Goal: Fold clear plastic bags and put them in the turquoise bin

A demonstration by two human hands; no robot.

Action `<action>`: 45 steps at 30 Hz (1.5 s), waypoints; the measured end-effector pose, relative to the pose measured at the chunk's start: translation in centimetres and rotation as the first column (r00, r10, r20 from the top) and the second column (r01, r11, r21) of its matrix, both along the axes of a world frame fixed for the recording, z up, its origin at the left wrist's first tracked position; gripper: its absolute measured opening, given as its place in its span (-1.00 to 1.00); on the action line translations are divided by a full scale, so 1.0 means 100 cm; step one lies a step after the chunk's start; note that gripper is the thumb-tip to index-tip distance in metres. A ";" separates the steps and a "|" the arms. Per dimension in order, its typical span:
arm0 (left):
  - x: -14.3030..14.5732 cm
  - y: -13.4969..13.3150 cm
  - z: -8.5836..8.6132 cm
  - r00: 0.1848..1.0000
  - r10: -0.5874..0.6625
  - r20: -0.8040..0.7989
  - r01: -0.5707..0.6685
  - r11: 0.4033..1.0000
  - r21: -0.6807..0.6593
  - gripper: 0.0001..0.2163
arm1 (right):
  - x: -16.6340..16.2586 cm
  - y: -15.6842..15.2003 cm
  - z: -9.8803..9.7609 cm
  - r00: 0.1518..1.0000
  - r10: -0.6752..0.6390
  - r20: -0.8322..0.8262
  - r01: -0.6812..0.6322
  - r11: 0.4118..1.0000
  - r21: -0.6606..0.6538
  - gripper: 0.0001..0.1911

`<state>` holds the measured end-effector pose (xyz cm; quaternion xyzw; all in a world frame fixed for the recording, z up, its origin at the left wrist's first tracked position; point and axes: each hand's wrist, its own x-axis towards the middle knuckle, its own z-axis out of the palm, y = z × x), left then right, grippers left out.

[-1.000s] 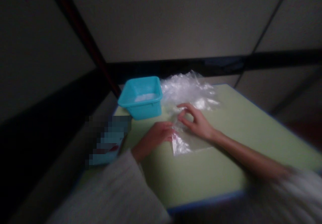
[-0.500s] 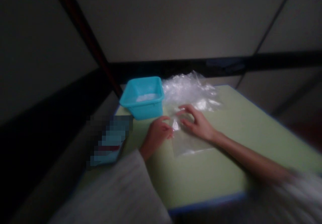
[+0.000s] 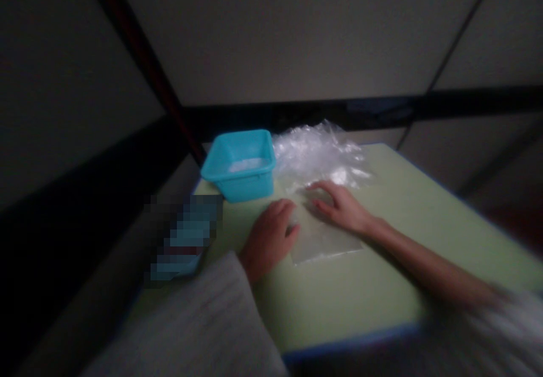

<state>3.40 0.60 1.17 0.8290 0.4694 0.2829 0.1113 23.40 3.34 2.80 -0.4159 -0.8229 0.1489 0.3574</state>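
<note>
A clear plastic bag (image 3: 328,247) lies flat on the pale green table, below both hands. At its left edge, my left hand (image 3: 269,238) rests with curved fingers and the thumb apart from them. Something pale and shiny shows between thumb and fingers, likely part of the bag, but no firm grip on it is visible. My right hand (image 3: 343,210) hovers over or touches the bag's upper right part, thumb and forefinger spread. Beyond the hands is a crumpled heap of clear plastic bags (image 3: 322,154).
A turquoise plastic basket (image 3: 248,187) with something whitish inside stands at the back left. Nearer on the left lies a pixelated, bluish flat object (image 3: 189,235). The green table (image 3: 335,303) has a blue edge, and pale panels stand behind it.
My left hand has turned palm down and its fingers have uncurled somewhat. My right hand has shifted slightly right and nearer. The bag's raised shiny part now lies flatter.
</note>
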 end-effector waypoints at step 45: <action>-0.004 -0.018 -0.013 0.903 -0.168 -0.396 0.179 0.984 -0.010 -0.20 | 0.044 -0.027 -0.029 0.842 0.217 0.493 -0.232 0.972 -0.031 -0.08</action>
